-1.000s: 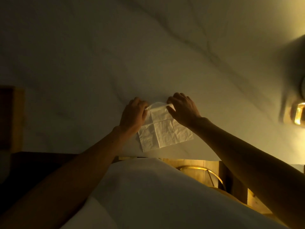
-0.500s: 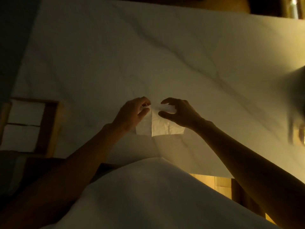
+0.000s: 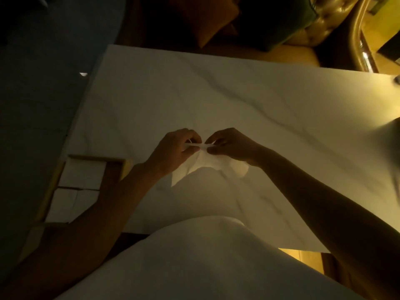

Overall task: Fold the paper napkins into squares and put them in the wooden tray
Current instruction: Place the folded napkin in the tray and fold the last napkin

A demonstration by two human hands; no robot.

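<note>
The thin white paper napkin (image 3: 207, 164) hangs just above the white marble table (image 3: 238, 100), between both hands. The left hand (image 3: 175, 151) and right hand (image 3: 230, 146) each pinch its top edge. It looks light, floppy and easy to tear, so corners seem best. Its long side runs left to right. The wooden tray (image 3: 112, 172) sits nearby on the left.

The left forearm (image 3: 112, 204) covers the wooden tray's (image 3: 113, 169) right side; the napkin's (image 3: 207, 163) top edge vanishes between pinching fingers (image 3: 194, 140); dimness blurs its folds.
</note>
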